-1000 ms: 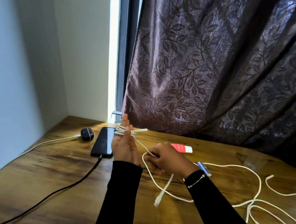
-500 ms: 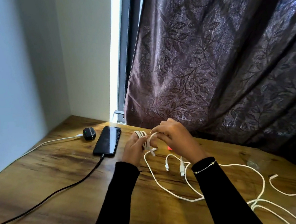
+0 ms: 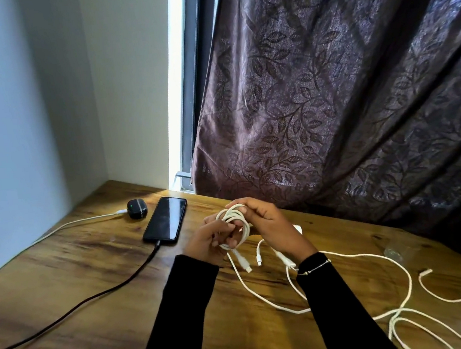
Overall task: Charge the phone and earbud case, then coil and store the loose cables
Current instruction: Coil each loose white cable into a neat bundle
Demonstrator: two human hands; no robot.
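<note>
I see both hands above the bench (image 3: 63, 277) — the left hand (image 3: 206, 242) and right hand (image 3: 268, 224) each have fingers curled round a coil of white cable (image 3: 235, 220). Its plugs dangle just below my fingers. Left of them the phone (image 3: 165, 219) and earbud case (image 3: 137, 208) lie plugged in.
</note>
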